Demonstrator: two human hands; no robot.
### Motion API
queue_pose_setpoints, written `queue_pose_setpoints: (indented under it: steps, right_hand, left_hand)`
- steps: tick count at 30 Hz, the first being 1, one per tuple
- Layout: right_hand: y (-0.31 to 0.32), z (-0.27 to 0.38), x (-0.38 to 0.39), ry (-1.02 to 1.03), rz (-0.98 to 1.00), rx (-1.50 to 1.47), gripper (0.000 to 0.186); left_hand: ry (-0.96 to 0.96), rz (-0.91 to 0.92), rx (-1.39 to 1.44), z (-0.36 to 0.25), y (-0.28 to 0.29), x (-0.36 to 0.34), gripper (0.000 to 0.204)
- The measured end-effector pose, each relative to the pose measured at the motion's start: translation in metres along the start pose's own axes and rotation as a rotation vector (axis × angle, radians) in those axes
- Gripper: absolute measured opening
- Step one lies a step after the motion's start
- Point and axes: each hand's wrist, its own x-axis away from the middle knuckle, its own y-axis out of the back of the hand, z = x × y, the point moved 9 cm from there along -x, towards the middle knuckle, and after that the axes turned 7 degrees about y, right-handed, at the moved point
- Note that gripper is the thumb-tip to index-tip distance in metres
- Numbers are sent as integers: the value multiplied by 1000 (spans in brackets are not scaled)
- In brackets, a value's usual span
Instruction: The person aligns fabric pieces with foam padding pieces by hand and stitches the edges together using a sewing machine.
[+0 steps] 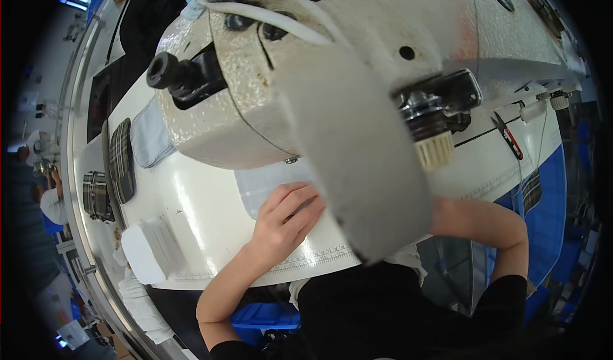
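Note:
Under the head of a white industrial sewing machine [223, 130] lies a light grey cloth piece [252, 191]. My left hand [287, 222] is on its near edge, fingers bent and closed on the cloth; the fingertips are partly hidden. A blurred grey rounded part [370, 168] hangs close in front and covers the middle of the work. My right forearm [479, 222] reaches in behind that part from the right. The right hand's fingers are hidden, so what they touch does not show. The needle area is also out of sight behind the machine head.
Stacked light blue-grey cloth pieces [150, 136] and dark plaid pieces [121, 162] lie at the left. Nearer stands a stack of white pieces [147, 254]. Red-and-black thread snips [509, 139] rest at the right, near a blue bin [549, 213]. A ruler strip [319, 256] edges the table.

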Motion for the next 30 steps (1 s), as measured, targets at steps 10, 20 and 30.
queue_pose_setpoints:
  steps: [10, 20, 30]
  right_hand:
    - [-1, -1, 0, -35, 25, 17, 35]
    - [3, -19, -8, -20, -25, -31, 35]
    - [-4, -62, -7, -114, -127, 49, 10]
  left_hand:
    - [-50, 101, -57, 1, -5, 1, 35]
    - [-135, 363, -34, 11, -11, 3, 48]
    - [127, 354, -112, 69, -7, -13, 32]
